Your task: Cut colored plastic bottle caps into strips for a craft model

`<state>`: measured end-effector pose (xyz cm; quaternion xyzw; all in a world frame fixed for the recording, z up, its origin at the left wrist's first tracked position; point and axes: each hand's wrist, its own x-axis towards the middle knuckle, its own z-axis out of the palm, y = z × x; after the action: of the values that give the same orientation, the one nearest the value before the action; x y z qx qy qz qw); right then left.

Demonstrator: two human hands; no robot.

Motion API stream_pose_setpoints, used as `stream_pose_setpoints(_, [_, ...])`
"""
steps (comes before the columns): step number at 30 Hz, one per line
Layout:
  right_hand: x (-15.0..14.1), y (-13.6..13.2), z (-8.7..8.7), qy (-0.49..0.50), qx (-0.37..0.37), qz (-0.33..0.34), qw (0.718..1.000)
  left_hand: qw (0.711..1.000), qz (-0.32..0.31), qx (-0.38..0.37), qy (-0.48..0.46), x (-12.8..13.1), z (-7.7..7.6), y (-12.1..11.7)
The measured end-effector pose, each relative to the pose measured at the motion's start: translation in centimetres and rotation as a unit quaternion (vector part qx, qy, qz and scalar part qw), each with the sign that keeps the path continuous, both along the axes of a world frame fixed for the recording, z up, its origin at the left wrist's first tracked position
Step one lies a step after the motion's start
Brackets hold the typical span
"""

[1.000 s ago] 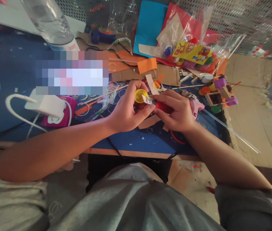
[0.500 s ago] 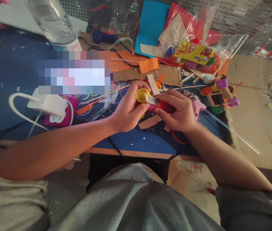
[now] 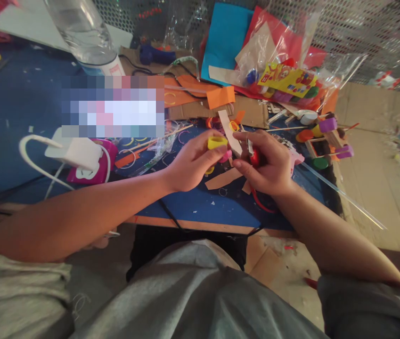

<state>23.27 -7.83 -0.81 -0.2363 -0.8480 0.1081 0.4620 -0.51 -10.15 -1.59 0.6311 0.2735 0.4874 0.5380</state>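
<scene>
My left hand pinches a yellow bottle cap between thumb and fingers, the cap seen edge-on. My right hand is closed round a red-handled cutter; its blade points up and away from the cap. Both hands hover over the blue table near its front edge, a small gap between them. A pink piece shows just under the cap.
A clear water bottle stands at the back left. A white charger on a pink block lies left. Coloured paper and a bag of caps fill the back. A wooden cart with cap wheels sits right. A pink glue gun lies behind my right hand.
The cap has turned from open-side-up to edge-on in my left hand. My right hand has drawn the cutter away from the cap and tipped the blade upward.
</scene>
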Motion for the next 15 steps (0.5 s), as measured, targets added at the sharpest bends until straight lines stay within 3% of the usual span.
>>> stream_pose_setpoints(6, [-0.32,-0.16,0.15,-0.004,0.027,0.099,0.995,0.986,-0.043,0.072,0.145,-0.47,0.69,-0.79])
stream_pose_setpoints(15, [-0.31,-0.06,-0.17,0.016,0.001,0.082,0.997,0.974,0.009,0.133,0.184,-0.72,0.79,-0.71])
